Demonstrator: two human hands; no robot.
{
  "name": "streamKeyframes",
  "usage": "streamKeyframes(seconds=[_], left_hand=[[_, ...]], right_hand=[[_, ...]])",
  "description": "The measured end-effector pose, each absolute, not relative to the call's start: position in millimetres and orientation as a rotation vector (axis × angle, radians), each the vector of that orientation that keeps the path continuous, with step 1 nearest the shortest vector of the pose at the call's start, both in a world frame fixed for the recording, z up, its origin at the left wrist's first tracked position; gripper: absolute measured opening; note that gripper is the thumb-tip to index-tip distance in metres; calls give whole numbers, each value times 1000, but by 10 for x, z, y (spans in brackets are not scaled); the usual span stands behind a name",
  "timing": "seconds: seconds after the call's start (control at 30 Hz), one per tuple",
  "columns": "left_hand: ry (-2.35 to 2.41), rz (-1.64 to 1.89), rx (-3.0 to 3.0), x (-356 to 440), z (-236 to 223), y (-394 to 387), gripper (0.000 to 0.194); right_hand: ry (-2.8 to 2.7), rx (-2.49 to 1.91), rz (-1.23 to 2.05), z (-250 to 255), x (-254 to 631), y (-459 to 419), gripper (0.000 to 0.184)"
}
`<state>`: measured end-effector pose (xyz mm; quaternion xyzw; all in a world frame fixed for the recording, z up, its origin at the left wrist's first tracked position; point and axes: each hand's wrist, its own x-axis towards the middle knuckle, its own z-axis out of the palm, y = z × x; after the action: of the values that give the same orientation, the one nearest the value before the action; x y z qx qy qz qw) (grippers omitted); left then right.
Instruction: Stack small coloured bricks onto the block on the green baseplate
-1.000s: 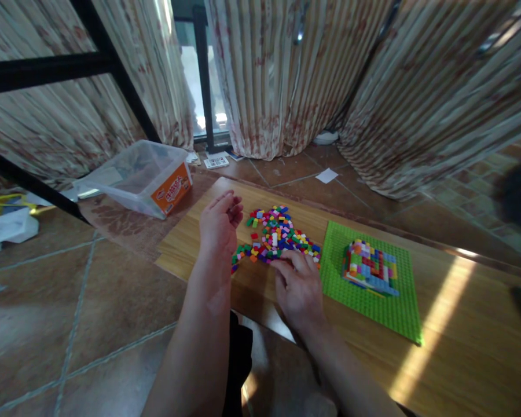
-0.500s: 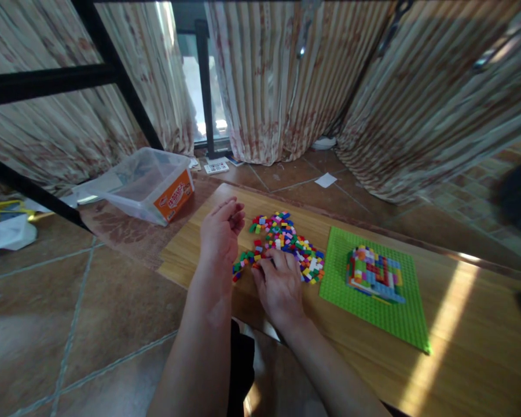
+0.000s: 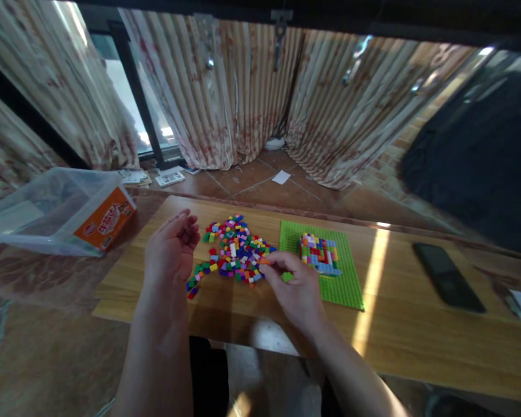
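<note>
My right hand [image 3: 299,284] pinches a small orange toy brick [image 3: 264,261] between thumb and fingertips, over the near left edge of the green baseplate [image 3: 345,292]. On that plate stands a low, many-coloured brick structure [image 3: 319,255] with a stepped, maze-like top. To the left, a loose pile of small bricks [image 3: 241,249] in many colours is spread over the wood. My left hand [image 3: 173,243] hovers left of the pile, palm turned inward and fingers loosely curled but apart from the thumb; nothing shows in it.
The bricks and baseplate lie on a long wooden table [image 3: 399,347]. A clear plastic bin [image 3: 65,202] with an orange label stands beyond its left end. A dark phone [image 3: 449,277] lies towards the right. Striped curtains [image 3: 243,98] hang behind, and a paper [image 3: 281,176] lies on the floor.
My right hand has risen from the pile and moved right to the baseplate, with an orange brick in its fingers. My view has swung right, bringing the phone into sight.
</note>
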<state>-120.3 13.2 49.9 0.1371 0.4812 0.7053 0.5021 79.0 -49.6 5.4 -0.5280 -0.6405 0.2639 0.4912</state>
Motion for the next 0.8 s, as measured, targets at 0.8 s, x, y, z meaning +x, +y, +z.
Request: streamKeyframes(seconds=[0.8], left_hand=[[1245, 1513, 526, -480, 376, 259, 9]], right_hand=[[-1198, -1601, 693, -88, 2299, -459, 13]])
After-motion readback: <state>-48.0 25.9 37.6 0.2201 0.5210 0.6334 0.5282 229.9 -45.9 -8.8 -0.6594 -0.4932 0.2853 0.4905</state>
